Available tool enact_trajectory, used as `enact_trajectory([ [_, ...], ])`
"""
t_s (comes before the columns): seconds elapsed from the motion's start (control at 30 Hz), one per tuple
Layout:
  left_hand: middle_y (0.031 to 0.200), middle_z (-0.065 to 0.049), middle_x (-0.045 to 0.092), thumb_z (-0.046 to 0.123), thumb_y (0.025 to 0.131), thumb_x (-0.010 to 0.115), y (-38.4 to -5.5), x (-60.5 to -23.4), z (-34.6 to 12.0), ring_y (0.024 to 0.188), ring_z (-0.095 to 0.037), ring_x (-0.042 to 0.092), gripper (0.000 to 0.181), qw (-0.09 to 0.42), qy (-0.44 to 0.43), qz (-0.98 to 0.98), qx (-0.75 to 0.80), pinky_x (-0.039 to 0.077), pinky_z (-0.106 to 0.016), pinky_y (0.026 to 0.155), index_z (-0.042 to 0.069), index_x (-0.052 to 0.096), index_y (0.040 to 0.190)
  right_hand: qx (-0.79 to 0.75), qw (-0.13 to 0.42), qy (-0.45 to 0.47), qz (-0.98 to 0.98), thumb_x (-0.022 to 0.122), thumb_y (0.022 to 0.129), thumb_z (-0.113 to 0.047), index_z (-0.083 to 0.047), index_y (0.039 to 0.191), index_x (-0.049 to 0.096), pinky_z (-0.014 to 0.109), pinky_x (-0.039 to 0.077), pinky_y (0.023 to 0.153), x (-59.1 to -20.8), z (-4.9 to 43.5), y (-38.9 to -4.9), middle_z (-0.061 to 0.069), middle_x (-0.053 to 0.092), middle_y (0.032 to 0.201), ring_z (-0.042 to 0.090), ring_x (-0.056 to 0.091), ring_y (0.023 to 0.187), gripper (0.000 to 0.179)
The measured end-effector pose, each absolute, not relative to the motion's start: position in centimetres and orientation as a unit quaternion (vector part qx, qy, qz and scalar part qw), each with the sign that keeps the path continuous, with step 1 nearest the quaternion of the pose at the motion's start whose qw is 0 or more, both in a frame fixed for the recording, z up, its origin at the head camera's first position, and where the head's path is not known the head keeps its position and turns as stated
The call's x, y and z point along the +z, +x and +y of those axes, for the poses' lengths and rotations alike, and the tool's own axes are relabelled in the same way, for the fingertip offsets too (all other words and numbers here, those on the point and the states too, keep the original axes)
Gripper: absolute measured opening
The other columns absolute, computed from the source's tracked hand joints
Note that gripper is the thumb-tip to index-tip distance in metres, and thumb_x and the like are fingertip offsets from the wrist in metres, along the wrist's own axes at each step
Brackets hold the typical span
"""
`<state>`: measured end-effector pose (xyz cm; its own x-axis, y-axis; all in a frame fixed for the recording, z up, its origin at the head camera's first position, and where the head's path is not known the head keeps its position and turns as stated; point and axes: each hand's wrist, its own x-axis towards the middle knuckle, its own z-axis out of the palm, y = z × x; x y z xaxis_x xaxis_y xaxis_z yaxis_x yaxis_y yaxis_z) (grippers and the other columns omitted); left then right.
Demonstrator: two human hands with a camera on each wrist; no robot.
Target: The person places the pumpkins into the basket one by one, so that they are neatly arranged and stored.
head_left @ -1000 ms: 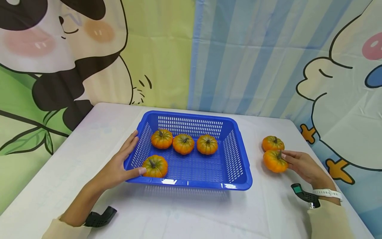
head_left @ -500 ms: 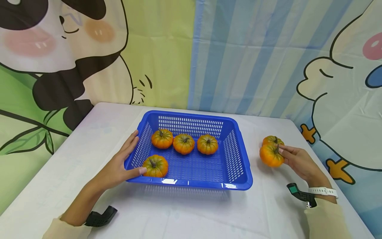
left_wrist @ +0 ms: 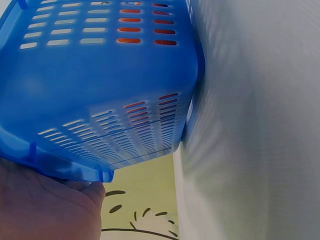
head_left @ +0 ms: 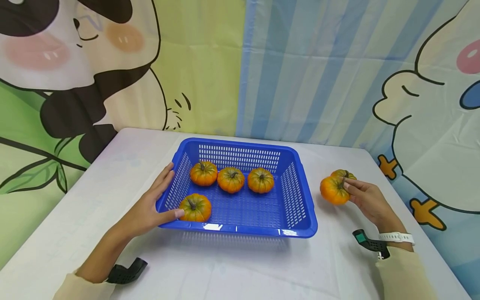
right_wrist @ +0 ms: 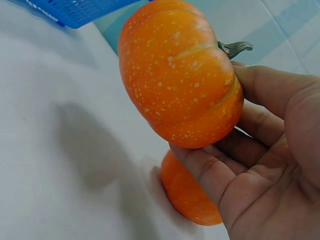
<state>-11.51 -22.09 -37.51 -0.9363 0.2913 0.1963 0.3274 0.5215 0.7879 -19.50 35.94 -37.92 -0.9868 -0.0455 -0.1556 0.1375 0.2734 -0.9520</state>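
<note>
A blue plastic basket (head_left: 240, 228) with slotted walls stands on the white table and holds several small orange pumpkins (head_left: 230, 180). At its left side my left hand (head_left: 144, 212) grips the rim, with the thumb over the front-left corner beside the nearest pumpkin (head_left: 196, 207). To the right of the basket my right hand (head_left: 369, 200) holds another small pumpkin (right_wrist: 182, 75) between thumb and fingers. It is off the table, with its shadow below. Behind it a second loose pumpkin (right_wrist: 187, 190) rests on the cloth, partly hidden in the head view.
White cloth covers the table (head_left: 240, 266). A cartoon-printed curtain (head_left: 202, 62) hangs behind the table's far edge, and the printed cloth continues along both sides. Each wrist carries a black device (head_left: 127, 271), and the right one also a white band (head_left: 396, 237).
My right hand has moved left and slightly away with the pumpkin, which now covers more of the loose one behind it. The left hand and basket have stayed in place.
</note>
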Motion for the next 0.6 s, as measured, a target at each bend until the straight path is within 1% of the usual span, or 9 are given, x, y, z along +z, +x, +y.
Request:
enact_trajectory([
  [0.17, 0.163, 0.006, -0.001, 0.031, 0.083, 0.073, -11.5, -37.6, -22.1, 0.147, -0.032, 0.004, 0.098, 0.020, -0.173, -0.874, -0.454, 0.020, -0.070, 0.105, 0.012, 0.012, 0.157, -0.586, 0.076, 0.034, 0.806, 0.062, 0.094, -0.039, 0.009, 0.143, 0.039, 0.014, 0.049, 0.084, -38.1, 34.8, -19.8, 0.013, 0.037, 0.141, 0.009, 0.047, 0.109, 0.073],
  [0.3, 0.163, 0.006, -0.001, 0.031, 0.083, 0.073, -11.6, -37.5, -22.0, 0.147, -0.032, 0.003, 0.098, 0.017, -0.172, -0.873, -0.456, 0.020, -0.070, 0.105, 0.012, 0.012, 0.157, -0.580, 0.068, 0.037, 0.811, 0.060, 0.095, -0.040, 0.010, 0.144, 0.034, 0.013, 0.049, 0.084, -37.6, 34.5, -19.6, 0.017, 0.035, 0.144, 0.007, 0.048, 0.108, 0.075],
  [0.33, 0.163, 0.006, -0.002, 0.031, 0.083, 0.073, -11.6, -37.5, -22.0, 0.147, -0.032, 0.003, 0.098, 0.017, -0.172, -0.872, -0.457, 0.020, -0.070, 0.105, 0.011, 0.012, 0.157, -0.584, 0.065, 0.037, 0.808, 0.061, 0.095, -0.040, 0.009, 0.144, 0.035, 0.013, 0.049, 0.084, -37.4, 34.4, -19.5, 0.016, 0.035, 0.144, 0.007, 0.049, 0.107, 0.074],
  [0.37, 0.163, 0.006, -0.002, 0.030, 0.083, 0.073, -11.6, -37.5, -22.0, 0.147, -0.032, 0.003, 0.098, 0.016, -0.172, -0.872, -0.459, 0.019, -0.070, 0.105, 0.011, 0.013, 0.157, -0.592, 0.062, 0.039, 0.802, 0.061, 0.095, -0.039, 0.009, 0.144, 0.036, 0.013, 0.049, 0.084, -37.2, 34.4, -19.4, 0.014, 0.038, 0.143, 0.007, 0.050, 0.106, 0.073],
  [0.43, 0.163, 0.005, -0.002, 0.031, 0.083, 0.073, -11.5, -37.4, -22.1, 0.147, -0.032, 0.002, 0.098, 0.015, -0.172, -0.871, -0.460, 0.019, -0.071, 0.105, 0.011, 0.013, 0.157, -0.610, 0.055, 0.035, 0.789, 0.064, 0.094, -0.036, 0.005, 0.142, 0.043, 0.014, 0.049, 0.083, -36.8, 34.4, -19.2, 0.007, 0.045, 0.137, 0.006, 0.052, 0.105, 0.067],
  [0.57, 0.163, 0.005, -0.003, 0.031, 0.083, 0.073, -11.5, -37.3, -22.1, 0.147, -0.031, 0.001, 0.098, 0.009, -0.175, -0.870, -0.462, 0.017, -0.071, 0.105, 0.011, 0.012, 0.157, -0.652, 0.042, 0.013, 0.757, 0.068, 0.092, -0.030, -0.009, 0.130, 0.063, 0.015, 0.051, 0.083, -36.0, 34.6, -18.8, -0.009, 0.058, 0.123, 0.004, 0.056, 0.103, 0.044],
  [0.6, 0.163, 0.005, -0.003, 0.031, 0.083, 0.073, -11.6, -37.4, -22.0, 0.147, -0.031, 0.001, 0.098, 0.007, -0.176, -0.869, -0.462, 0.017, -0.071, 0.105, 0.011, 0.011, 0.157, -0.660, 0.039, 0.005, 0.750, 0.068, 0.092, -0.029, -0.012, 0.125, 0.067, 0.015, 0.051, 0.083, -35.9, 34.6, -18.7, -0.010, 0.060, 0.121, 0.004, 0.057, 0.103, 0.038],
])
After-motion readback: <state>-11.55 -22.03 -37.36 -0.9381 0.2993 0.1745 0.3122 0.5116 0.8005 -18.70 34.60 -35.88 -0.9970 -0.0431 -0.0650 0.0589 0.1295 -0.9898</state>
